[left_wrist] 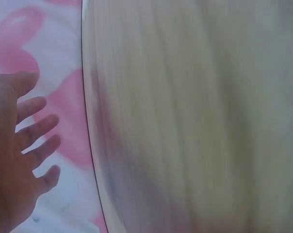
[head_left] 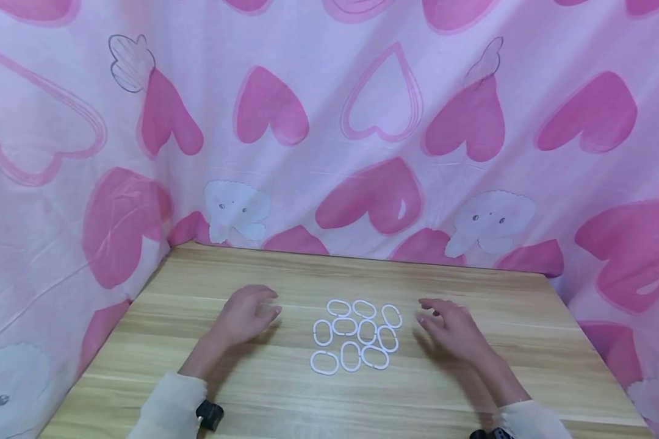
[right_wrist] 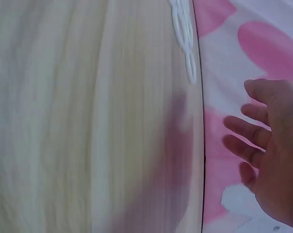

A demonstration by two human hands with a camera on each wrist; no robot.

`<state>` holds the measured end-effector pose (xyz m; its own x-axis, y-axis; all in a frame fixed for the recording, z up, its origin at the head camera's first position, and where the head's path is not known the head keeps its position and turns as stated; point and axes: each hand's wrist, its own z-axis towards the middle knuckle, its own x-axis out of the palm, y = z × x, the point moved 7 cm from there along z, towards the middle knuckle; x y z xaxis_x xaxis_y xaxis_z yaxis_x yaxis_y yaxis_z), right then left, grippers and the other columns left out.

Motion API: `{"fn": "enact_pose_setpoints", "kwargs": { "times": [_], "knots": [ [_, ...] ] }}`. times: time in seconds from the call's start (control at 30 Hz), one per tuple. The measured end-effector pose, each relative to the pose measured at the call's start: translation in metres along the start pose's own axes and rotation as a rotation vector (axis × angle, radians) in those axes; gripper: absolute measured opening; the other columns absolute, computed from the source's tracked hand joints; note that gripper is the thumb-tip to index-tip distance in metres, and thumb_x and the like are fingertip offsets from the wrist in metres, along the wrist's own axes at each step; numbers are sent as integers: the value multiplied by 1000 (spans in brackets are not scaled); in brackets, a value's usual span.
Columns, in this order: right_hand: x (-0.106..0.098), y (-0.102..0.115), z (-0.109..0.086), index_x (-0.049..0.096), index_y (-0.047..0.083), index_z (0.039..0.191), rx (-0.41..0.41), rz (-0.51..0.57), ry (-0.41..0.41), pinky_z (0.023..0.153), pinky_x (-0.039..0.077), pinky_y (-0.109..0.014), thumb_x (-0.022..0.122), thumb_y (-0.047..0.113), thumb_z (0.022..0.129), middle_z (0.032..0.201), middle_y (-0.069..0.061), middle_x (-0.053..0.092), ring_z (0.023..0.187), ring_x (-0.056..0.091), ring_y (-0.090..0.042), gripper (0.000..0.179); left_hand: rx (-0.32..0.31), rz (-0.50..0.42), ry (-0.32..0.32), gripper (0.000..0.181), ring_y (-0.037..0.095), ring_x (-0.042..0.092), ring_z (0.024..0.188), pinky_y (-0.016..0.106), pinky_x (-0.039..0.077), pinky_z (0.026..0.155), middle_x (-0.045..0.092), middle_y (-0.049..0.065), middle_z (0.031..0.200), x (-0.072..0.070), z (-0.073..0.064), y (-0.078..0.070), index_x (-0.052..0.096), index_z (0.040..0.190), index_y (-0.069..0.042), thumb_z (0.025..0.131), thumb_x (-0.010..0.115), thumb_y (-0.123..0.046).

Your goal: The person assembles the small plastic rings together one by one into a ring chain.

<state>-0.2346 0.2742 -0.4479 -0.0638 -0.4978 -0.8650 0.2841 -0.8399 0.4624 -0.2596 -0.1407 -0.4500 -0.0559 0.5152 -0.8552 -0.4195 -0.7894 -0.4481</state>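
Several white oval rings, each with a small gap in its loop, lie flat in a loose cluster on the wooden table; one ring (head_left: 324, 352) is at the near left of the group. To the left of the cluster hovers my left hand (head_left: 247, 316), fingers loosely bent and holding nothing. On the other side my right hand (head_left: 454, 329) is held above the table, its fingers relaxed and apart from the rings. In the left wrist view the left hand (left_wrist: 20, 145) has spread fingers. The right wrist view shows the right hand (right_wrist: 272, 145) and a few white rings (right_wrist: 184, 29) at the top.
The wood-grain table (head_left: 285, 402) reaches back to a pink curtain (head_left: 318, 164) printed with hearts and white animal faces. The curtain also hangs along the left and right sides. A black strap device (head_left: 210, 415) sits at the left wrist.
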Motion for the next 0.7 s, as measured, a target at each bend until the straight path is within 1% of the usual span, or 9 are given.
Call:
{"fn": "enact_pose_setpoints", "kwargs": {
  "times": [0.1, 0.17, 0.2, 0.27, 0.33, 0.47, 0.57, 0.7],
  "knots": [
    [7, 11, -1, 67, 5, 129, 10, 39, 60, 86, 55, -43, 67, 24, 98, 116, -9, 75, 100, 69, -23, 36, -47, -53, 66, 28, 29, 68, 117, 49, 52, 104, 75, 7, 117, 7, -3, -8, 75, 111, -9, 91, 74, -28],
    [11, 19, -2, 68, 6, 127, 3, 54, 93, 84, 56, -39, 68, 23, 97, 113, -6, 76, 98, 69, -19, 34, -76, -72, 113, 26, 26, 69, 114, 47, 54, 102, 75, 5, 115, 13, -6, -14, 75, 110, -11, 91, 74, -29],
    [13, 22, -2, 69, 7, 126, 0, 59, 104, 83, 56, -37, 68, 23, 97, 113, -5, 76, 97, 69, -17, 33, -79, -81, 128, 26, 25, 70, 111, 47, 54, 100, 75, 4, 113, 14, -7, -18, 75, 109, -11, 90, 75, -28],
    [18, 28, -3, 71, 8, 123, -21, 63, 116, 82, 57, -34, 70, 21, 95, 111, -3, 77, 95, 68, -14, 30, -73, -96, 158, 23, 20, 70, 104, 44, 56, 95, 76, 1, 107, 19, -8, -23, 76, 106, -12, 89, 76, -28],
    [21, 34, -5, 73, 9, 119, -47, 73, 119, 79, 57, -29, 72, 18, 93, 107, -1, 77, 91, 67, -10, 28, -69, -104, 185, 21, 13, 67, 94, 37, 56, 87, 75, -3, 99, 23, -10, -27, 76, 102, -14, 87, 78, -29],
    [29, 45, -8, 75, 9, 113, -106, 98, 138, 75, 55, -23, 75, 14, 88, 100, 1, 76, 85, 64, -2, 25, -43, -132, 222, 18, 6, 61, 82, 27, 53, 76, 71, -9, 88, 31, -13, -34, 75, 94, -16, 85, 80, -31],
    [36, 51, -10, 75, 10, 111, -134, 117, 168, 74, 55, -22, 76, 13, 88, 96, 4, 74, 82, 62, 1, 23, -4, -161, 241, 16, 4, 60, 79, 23, 52, 73, 70, -10, 85, 36, -16, -40, 75, 92, -17, 85, 80, -29],
    [44, 59, -12, 76, 12, 109, -161, 128, 191, 69, 52, -19, 78, 16, 87, 87, 10, 69, 76, 58, 2, 23, 45, -185, 269, 14, 0, 61, 78, 21, 53, 73, 70, -11, 84, 44, -19, -50, 76, 91, -17, 85, 80, -29]
  ]
}}
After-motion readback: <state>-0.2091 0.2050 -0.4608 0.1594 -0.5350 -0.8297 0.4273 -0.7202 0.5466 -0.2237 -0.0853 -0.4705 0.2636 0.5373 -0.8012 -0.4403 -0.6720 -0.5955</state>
